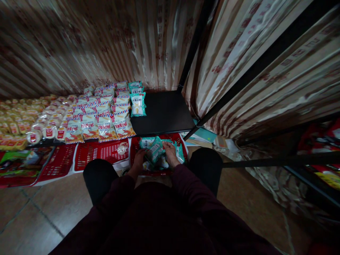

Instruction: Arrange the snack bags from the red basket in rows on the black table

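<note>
I am crouched in front of a low black shelf [162, 111]. My left hand [139, 158] and my right hand [169, 153] both reach into a red basket [135, 145] on the floor and grip a bunch of teal snack packets [154, 150] between them. More teal packets lie loose in the basket. On the shelf a short column of the same teal packets [137, 102] stands beside rows of red, white and blue snack bags [106, 125].
Round wrapped cakes and yellow packs [32, 120] fill the shelf's left part. Other red baskets [102, 152] lie on the tiled floor to the left. Black shelf posts [239, 86] and striped curtain cloth rise behind and to the right. Cardboard and paper lie under the shelf's right corner.
</note>
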A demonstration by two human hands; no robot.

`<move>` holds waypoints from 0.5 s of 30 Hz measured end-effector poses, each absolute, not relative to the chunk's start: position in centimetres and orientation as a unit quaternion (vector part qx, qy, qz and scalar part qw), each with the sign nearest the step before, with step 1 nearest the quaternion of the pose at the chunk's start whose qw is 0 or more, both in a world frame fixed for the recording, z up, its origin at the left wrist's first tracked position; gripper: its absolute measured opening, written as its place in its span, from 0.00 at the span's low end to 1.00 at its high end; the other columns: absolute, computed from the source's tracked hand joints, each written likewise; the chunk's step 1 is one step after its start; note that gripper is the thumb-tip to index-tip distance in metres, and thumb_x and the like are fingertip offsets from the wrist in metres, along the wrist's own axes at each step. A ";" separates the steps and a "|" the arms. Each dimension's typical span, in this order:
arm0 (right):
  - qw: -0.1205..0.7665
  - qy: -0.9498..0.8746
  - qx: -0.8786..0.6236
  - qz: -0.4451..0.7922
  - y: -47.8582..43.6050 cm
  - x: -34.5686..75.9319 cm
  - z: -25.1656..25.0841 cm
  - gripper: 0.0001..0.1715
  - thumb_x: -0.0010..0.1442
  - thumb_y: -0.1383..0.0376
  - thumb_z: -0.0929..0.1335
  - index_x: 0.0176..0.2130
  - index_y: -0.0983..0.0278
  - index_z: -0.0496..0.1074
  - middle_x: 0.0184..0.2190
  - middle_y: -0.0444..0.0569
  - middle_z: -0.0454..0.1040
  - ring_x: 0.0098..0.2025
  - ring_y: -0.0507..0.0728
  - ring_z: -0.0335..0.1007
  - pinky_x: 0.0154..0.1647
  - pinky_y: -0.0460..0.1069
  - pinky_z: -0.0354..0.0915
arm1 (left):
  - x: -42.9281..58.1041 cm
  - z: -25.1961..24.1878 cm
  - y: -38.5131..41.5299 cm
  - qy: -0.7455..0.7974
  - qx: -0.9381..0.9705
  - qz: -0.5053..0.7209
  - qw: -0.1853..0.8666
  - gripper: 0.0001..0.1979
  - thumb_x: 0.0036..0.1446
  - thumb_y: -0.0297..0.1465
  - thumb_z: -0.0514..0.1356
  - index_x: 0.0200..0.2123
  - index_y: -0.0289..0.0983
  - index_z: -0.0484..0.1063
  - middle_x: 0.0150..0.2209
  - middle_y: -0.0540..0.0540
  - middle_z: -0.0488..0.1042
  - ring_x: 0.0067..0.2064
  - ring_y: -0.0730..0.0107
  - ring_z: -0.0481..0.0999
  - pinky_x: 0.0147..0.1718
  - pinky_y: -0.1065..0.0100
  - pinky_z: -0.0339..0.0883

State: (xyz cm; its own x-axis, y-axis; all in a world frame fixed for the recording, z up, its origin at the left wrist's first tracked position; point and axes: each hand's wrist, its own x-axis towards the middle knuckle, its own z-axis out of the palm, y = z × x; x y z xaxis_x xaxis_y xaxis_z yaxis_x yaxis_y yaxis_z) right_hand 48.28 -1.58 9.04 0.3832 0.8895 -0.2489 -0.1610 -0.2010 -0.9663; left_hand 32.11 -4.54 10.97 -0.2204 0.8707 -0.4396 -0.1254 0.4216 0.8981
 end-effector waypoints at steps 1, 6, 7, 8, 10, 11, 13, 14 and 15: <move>0.555 -0.301 -0.618 0.468 -1.6 48.3 9.0 0.23 0.42 0.46 0.69 0.23 0.62 0.64 0.20 0.39 0.63 0.24 0.50 0.57 0.28 0.47 0.57 | 32.0 11.2 -4.6 0.632 0.284 0.444 0.568 0.14 0.41 0.36 0.66 0.33 0.35 0.74 0.32 0.45 0.75 0.36 0.65 0.75 0.37 0.62 0.69; 0.533 -0.346 -0.629 0.448 -1.6 48.6 8.9 0.22 0.47 0.46 0.67 0.23 0.61 0.65 0.20 0.40 0.63 0.24 0.51 0.57 0.29 0.48 0.58 | 31.9 11.5 -5.0 0.611 0.221 0.425 0.630 0.19 0.38 0.36 0.66 0.35 0.34 0.72 0.30 0.46 0.74 0.30 0.68 0.74 0.32 0.65 0.69; 0.529 -0.356 -0.631 0.442 -1.7 48.7 9.0 0.21 0.48 0.47 0.68 0.24 0.62 0.66 0.21 0.40 0.64 0.25 0.52 0.58 0.30 0.48 0.58 | 31.9 11.4 -5.1 0.613 0.213 0.428 0.629 0.19 0.38 0.36 0.66 0.35 0.34 0.72 0.29 0.47 0.74 0.29 0.70 0.73 0.30 0.66 0.68; 0.524 -0.368 -0.636 0.432 -1.8 48.8 9.1 0.20 0.48 0.48 0.68 0.25 0.62 0.67 0.22 0.41 0.66 0.27 0.53 0.60 0.32 0.49 0.59 | 31.8 11.3 -5.1 0.615 0.207 0.432 0.626 0.19 0.38 0.35 0.66 0.36 0.34 0.72 0.29 0.48 0.73 0.29 0.71 0.73 0.30 0.67 0.68; 0.505 -0.408 -0.656 0.384 -1.9 48.9 9.4 0.18 0.50 0.50 0.67 0.29 0.62 0.70 0.26 0.44 0.70 0.31 0.55 0.63 0.37 0.50 0.60 | 31.8 11.0 -5.1 0.620 0.199 0.442 0.617 0.19 0.38 0.35 0.66 0.37 0.34 0.72 0.29 0.48 0.73 0.28 0.72 0.72 0.29 0.68 0.68; 0.492 -0.437 -0.666 0.351 -2.0 49.0 9.5 0.17 0.52 0.51 0.66 0.31 0.62 0.71 0.29 0.46 0.71 0.34 0.56 0.64 0.40 0.51 0.60 | 31.7 10.9 -5.1 0.622 0.197 0.446 0.613 0.20 0.38 0.35 0.66 0.37 0.35 0.72 0.29 0.49 0.73 0.28 0.72 0.72 0.29 0.69 0.67; 0.464 -0.504 -0.675 0.273 -2.1 48.9 9.6 0.16 0.56 0.54 0.64 0.35 0.63 0.72 0.33 0.50 0.72 0.38 0.57 0.65 0.44 0.52 0.60 | 31.7 10.6 -5.1 0.628 0.193 0.452 0.604 0.20 0.38 0.34 0.67 0.37 0.35 0.72 0.29 0.49 0.73 0.28 0.73 0.72 0.29 0.70 0.67; 0.451 -0.535 -0.674 0.236 -2.2 48.9 9.6 0.16 0.58 0.55 0.63 0.36 0.63 0.72 0.35 0.51 0.72 0.40 0.58 0.65 0.45 0.53 0.60 | 31.7 10.5 -5.1 0.631 0.192 0.454 0.599 0.20 0.38 0.34 0.67 0.37 0.35 0.73 0.28 0.49 0.73 0.28 0.73 0.72 0.29 0.70 0.67; 0.442 -0.559 -0.670 0.208 -2.3 48.8 9.6 0.15 0.58 0.56 0.64 0.37 0.63 0.72 0.36 0.52 0.72 0.42 0.59 0.65 0.47 0.54 0.60 | 31.7 10.4 -5.1 0.633 0.191 0.457 0.595 0.20 0.38 0.34 0.68 0.37 0.35 0.73 0.28 0.49 0.73 0.28 0.73 0.72 0.29 0.70 0.67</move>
State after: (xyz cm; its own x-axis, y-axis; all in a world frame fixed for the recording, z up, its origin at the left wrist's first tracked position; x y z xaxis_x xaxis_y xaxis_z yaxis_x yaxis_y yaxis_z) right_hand 48.84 -2.28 9.59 0.2885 0.9329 0.2154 0.5659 0.0153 -0.8243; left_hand 31.73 -5.06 10.45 -0.2188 0.7851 -0.5795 -0.3025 0.5101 0.8052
